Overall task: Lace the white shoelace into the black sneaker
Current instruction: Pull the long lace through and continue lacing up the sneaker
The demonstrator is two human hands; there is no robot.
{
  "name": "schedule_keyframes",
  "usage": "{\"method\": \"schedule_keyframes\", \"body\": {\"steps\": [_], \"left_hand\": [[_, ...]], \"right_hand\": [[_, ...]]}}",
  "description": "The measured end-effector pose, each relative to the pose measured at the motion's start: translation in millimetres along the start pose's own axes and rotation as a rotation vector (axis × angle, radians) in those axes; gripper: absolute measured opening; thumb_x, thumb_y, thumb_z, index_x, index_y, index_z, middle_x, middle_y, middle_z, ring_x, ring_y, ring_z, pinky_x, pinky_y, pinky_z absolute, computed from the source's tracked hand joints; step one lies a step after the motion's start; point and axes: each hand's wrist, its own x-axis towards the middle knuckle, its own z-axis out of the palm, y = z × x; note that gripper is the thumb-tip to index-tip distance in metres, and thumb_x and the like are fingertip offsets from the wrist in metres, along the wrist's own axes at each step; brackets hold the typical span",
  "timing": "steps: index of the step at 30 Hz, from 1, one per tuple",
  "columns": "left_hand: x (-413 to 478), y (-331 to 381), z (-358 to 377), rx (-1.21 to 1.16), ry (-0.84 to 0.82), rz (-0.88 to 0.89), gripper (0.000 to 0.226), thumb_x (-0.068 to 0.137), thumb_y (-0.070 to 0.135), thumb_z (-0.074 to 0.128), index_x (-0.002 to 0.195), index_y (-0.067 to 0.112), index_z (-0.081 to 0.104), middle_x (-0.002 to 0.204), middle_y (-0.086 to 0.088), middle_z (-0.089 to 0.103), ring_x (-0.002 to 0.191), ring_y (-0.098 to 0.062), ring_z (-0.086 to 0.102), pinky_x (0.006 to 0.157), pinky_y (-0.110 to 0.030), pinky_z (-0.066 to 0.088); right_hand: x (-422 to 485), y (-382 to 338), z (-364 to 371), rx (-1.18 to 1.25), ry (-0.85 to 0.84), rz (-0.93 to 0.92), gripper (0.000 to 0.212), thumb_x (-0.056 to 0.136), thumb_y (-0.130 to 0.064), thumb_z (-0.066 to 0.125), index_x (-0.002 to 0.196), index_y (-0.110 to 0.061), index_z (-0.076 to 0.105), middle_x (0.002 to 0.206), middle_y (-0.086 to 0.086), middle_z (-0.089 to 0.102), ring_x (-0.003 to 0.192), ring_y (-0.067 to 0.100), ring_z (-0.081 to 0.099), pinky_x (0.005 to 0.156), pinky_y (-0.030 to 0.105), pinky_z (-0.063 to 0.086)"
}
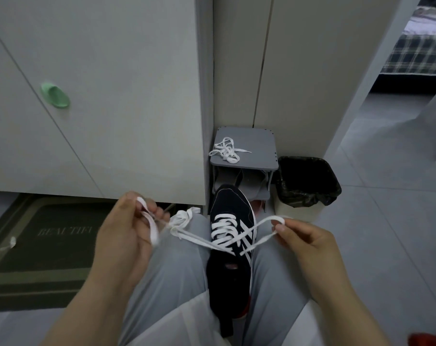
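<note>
The black sneaker [230, 260] with white side stripes stands wedged between my knees, toe pointing away from me. A white shoelace [224, 229] crosses its eyelets in several rows. My left hand [127, 236] grips one end of the lace, which is bunched and looped around its fingers. My right hand [309, 240] pinches a loop of the other end between thumb and forefinger, out to the right of the shoe. Both strands run taut from the upper eyelets to my hands.
A second white shoelace [225, 150] lies tangled on a small grey shoe rack [256, 156] beyond the sneaker. A black-lined bin [306, 183] stands right of it. White cabinet doors [99, 96] rise at left, above a dark doormat [44, 236].
</note>
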Motion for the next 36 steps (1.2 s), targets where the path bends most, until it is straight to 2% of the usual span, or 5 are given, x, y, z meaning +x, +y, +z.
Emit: {"method": "schedule_keyframes", "body": {"steps": [3, 12, 21, 31, 36], "left_hand": [[-2, -19, 7, 0.334, -0.134, -0.045, 0.034, 0.091, 0.008, 0.035, 0.059, 0.015, 0.041, 0.05, 0.003, 0.042, 0.041, -0.009, 0.03, 0.037, -0.018, 0.027], [-4, -75, 4, 1.572, -0.573, 0.514, 0.02, 0.074, 0.044, 0.07, 0.09, 0.036, 0.063, 0.097, 0.013, 0.052, 0.09, -0.01, 0.043, 0.081, -0.026, 0.025], [-3, -85, 3, 1.48, -0.455, 0.609, 0.011, 0.064, 0.047, 0.063, 0.066, 0.037, 0.063, 0.088, 0.022, 0.056, 0.096, -0.006, 0.037, 0.083, -0.03, 0.021], [-20, -49, 6, 0.264, -0.324, -0.056, 0.024, 0.09, 0.016, 0.049, 0.067, 0.016, 0.049, 0.062, -0.005, 0.051, 0.057, -0.016, 0.049, 0.06, -0.028, 0.041], [-8, -48, -6, 0.883, -0.369, 0.151, 0.016, 0.096, 0.02, 0.043, 0.08, 0.018, 0.046, 0.057, 0.009, 0.044, 0.049, -0.005, 0.038, 0.049, -0.015, 0.034]], "right_hand": [[1, 1, 3, 0.083, -0.048, 0.087, 0.023, 0.086, -0.003, 0.059, 0.081, -0.022, 0.072, 0.076, -0.001, 0.074, 0.071, 0.003, 0.068, 0.068, 0.008, 0.049], [0, 3, -2, 0.055, -0.192, 0.194, 0.018, 0.085, -0.022, 0.056, 0.082, -0.011, 0.071, 0.048, -0.004, 0.049, 0.064, 0.018, 0.058, 0.084, 0.034, 0.045], [1, 7, -1, 0.1, -0.202, 0.157, 0.026, 0.092, -0.014, 0.049, 0.072, -0.009, 0.064, 0.059, 0.005, 0.057, 0.067, 0.018, 0.064, 0.08, 0.028, 0.049], [-2, 18, 15, -0.249, -0.376, 0.03, 0.01, 0.081, -0.011, 0.069, 0.079, -0.02, 0.069, 0.075, -0.001, 0.068, 0.054, 0.007, 0.052, 0.063, 0.014, 0.04], [-1, 26, 21, -0.365, -0.292, -0.002, 0.012, 0.08, -0.015, 0.07, 0.085, -0.024, 0.063, 0.067, -0.005, 0.06, 0.055, 0.0, 0.046, 0.058, 0.012, 0.039]]}}
